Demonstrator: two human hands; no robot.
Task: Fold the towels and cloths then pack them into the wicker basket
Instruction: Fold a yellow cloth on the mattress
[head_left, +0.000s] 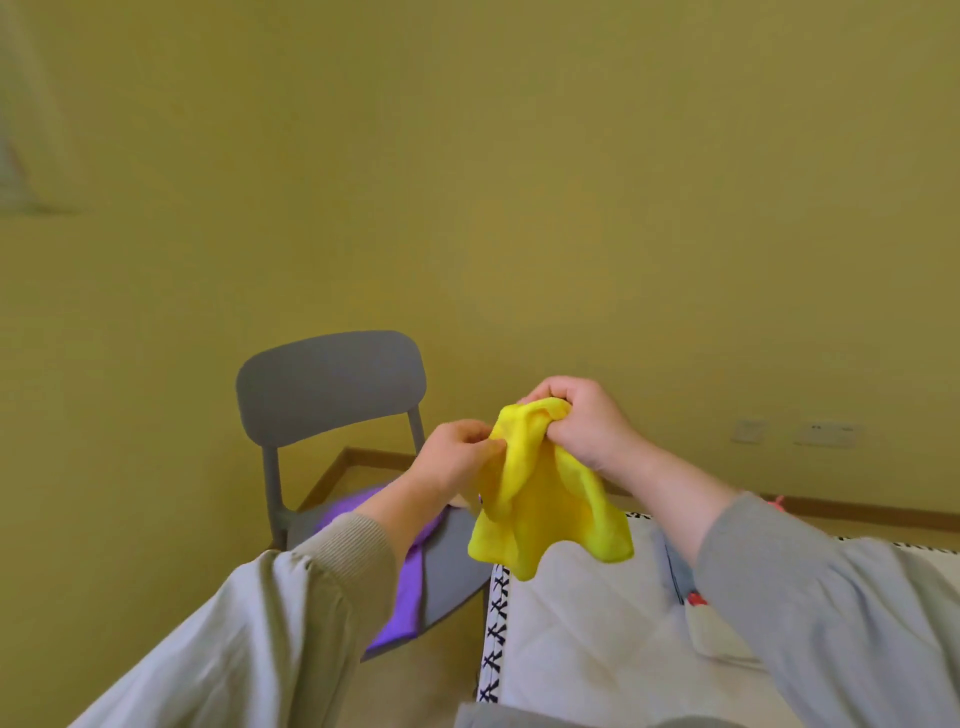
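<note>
Grey chair (330, 387): stands against the yellow wall, at the left edge of the bed cover (582, 623). Purple cloth (400, 597): lies unfolded across the chair seat and reaches the seat's near edge.

Left hand (457, 457): fingers and thumb pinch the left edge of the yellow cloth (545, 509). Yellow cloth: held in the air, bunched at the top, lower corners hanging free above the patterned left edge of the bed cover.

Right hand (576, 421): fingers curled tight round the top of the yellow cloth.

Wall sockets (826, 434): low on the wall, far right.
</note>
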